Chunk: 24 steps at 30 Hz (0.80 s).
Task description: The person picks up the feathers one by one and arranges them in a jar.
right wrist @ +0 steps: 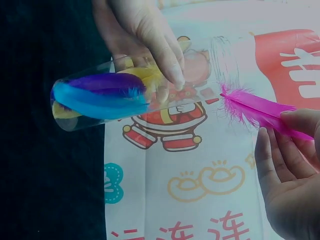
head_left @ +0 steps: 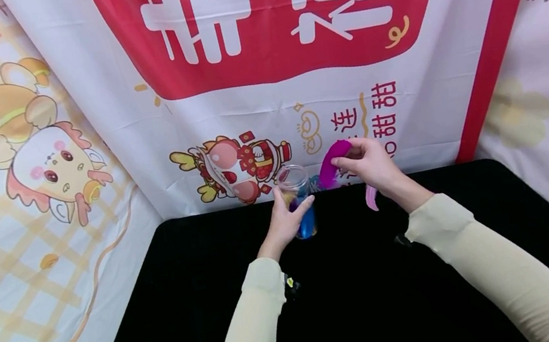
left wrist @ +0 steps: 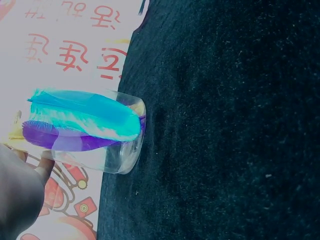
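My left hand (head_left: pixel 285 217) grips a clear plastic jar (head_left: pixel 293 176) from its left side, at the back of the black table. Inside the jar lie a blue feather (left wrist: pixel 95 112), a purple feather (left wrist: pixel 65 137) and a yellow one (right wrist: pixel 146 75). To the right of the jar, my right hand (head_left: pixel 373 165) pinches a magenta feather (head_left: pixel 334 162) between thumb and fingers. In the right wrist view the feather's quill end points at the jar's open mouth and overlaps its rim. A light pink feather (head_left: pixel 372 198) shows just below my right hand.
The black table (head_left: pixel 362 301) ends right behind the jar. A white and red printed cloth (head_left: pixel 263 106) hangs behind it. Printed cloth walls (head_left: pixel 50 263) stand at the left and right sides.
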Each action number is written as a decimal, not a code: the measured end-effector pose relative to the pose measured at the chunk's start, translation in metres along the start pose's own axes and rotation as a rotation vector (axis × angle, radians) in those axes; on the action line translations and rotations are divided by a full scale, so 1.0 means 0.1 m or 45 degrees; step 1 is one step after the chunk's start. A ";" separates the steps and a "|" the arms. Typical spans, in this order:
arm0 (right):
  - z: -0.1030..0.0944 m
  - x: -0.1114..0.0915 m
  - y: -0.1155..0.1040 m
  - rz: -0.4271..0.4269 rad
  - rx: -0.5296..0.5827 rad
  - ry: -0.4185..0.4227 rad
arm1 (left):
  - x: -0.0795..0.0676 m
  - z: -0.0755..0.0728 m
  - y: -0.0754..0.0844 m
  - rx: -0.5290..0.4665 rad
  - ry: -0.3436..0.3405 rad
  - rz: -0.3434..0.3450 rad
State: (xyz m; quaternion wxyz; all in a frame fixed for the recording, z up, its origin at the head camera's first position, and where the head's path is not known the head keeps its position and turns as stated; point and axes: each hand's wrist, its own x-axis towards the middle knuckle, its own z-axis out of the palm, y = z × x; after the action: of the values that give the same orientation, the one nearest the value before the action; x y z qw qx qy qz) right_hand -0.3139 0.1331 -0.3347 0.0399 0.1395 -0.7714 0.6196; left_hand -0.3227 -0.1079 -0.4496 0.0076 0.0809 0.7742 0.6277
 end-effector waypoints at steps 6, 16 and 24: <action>0.03 0.01 -0.05 -0.020 0.030 -0.007 | 0.00 0.01 0.00 0.000 0.006 0.010; 0.07 0.03 -0.08 -0.041 -0.004 0.002 | -0.02 0.02 -0.01 0.009 0.021 0.023; 0.11 0.08 -0.14 -0.076 -0.022 0.033 | 0.01 0.00 0.01 -0.020 -0.004 0.003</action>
State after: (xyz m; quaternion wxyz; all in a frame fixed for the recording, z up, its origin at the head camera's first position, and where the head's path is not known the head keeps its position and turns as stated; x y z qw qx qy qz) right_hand -0.3164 0.1188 -0.3219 0.0696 0.1541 -0.7717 0.6131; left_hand -0.3232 -0.1074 -0.4491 0.0086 0.0826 0.7692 0.6336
